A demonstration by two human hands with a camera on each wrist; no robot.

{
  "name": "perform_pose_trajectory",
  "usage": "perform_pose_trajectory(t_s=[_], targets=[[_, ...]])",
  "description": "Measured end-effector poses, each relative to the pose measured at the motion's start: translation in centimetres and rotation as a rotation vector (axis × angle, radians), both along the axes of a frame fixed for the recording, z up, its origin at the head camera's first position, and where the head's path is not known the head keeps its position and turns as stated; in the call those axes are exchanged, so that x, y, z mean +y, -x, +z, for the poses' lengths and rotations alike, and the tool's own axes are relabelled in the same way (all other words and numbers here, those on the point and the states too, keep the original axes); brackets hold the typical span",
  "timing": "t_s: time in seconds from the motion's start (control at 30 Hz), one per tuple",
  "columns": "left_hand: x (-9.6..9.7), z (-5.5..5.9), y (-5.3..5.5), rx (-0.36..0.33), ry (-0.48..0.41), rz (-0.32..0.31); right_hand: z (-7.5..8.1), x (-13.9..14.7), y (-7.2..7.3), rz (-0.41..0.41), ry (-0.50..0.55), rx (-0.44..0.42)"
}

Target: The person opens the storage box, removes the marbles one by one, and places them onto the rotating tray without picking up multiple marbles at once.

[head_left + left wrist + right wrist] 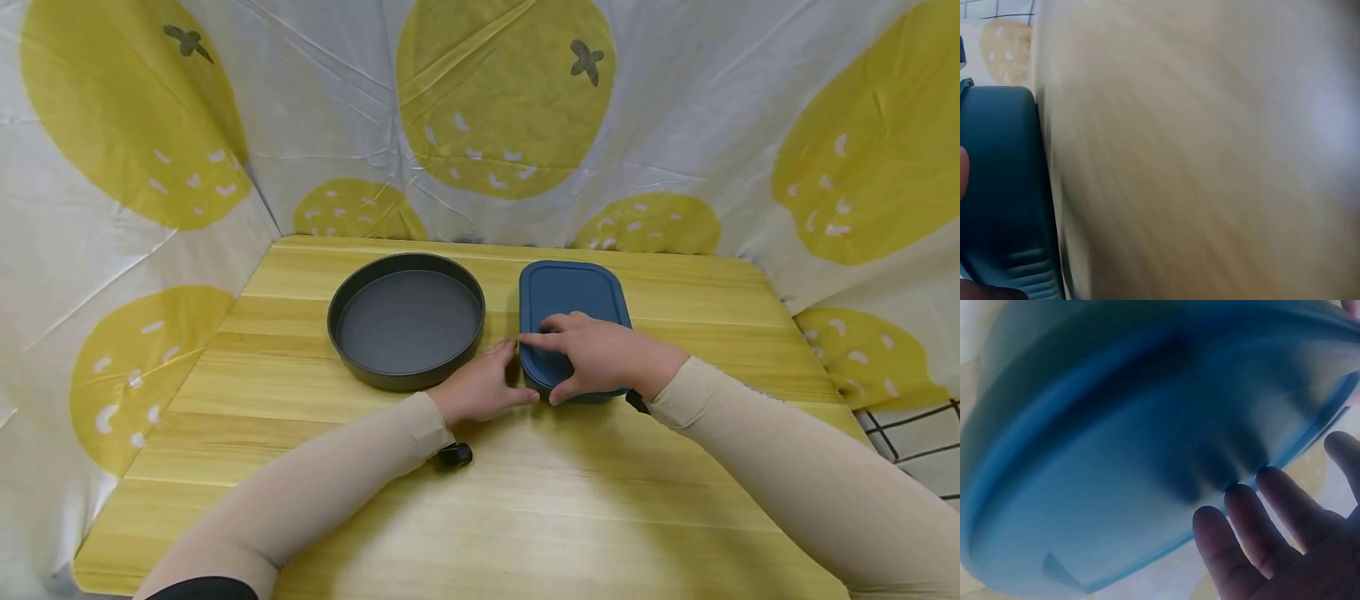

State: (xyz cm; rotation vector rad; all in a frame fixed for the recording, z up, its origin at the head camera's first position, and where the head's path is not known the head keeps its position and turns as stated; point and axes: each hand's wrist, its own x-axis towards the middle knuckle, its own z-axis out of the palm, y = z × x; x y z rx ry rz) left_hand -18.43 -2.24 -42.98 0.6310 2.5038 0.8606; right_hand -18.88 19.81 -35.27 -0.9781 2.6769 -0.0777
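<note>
A rectangular food container with rounded corners and a blue lid point(573, 287) stands right of centre on the table. My left hand point(483, 387) is at its near left corner, fingers along the left side and thumb stretched toward the front. Over the lid reaches my right hand point(607, 354), its fingers spread toward the left edge and its thumb at the near edge. In the right wrist view, straight fingers point(1247, 531) come right up to the glossy lid. The left wrist view shows the dark blue container side point(1000, 162) with ridges low down.
A round dark grey baking pan point(408, 321) sits left of the container, close to my left hand. The wooden table point(510, 508) is bordered by a lemon-print cloth point(322, 100) at the back and sides. A black wire grid point(911, 442) shows at far right.
</note>
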Motion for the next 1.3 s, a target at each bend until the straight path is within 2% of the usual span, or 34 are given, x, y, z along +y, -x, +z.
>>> perform_pose_trajectory(t_s=[0.33, 0.67, 1.3], targets=[[0.05, -0.16, 0.17, -0.046, -0.118, 0.002, -0.62, -0.16, -0.07, 0.008, 0.002, 0.041], [0.2, -0.29, 0.29, -0.048, -0.117, 0.021, -0.53, -0.53, -0.44, 0.038, -0.022, 0.1], [0.26, -0.13, 0.21, -0.053, -0.12, 0.014, -0.46, -0.47, -0.75, 0.047, -0.005, 0.119]])
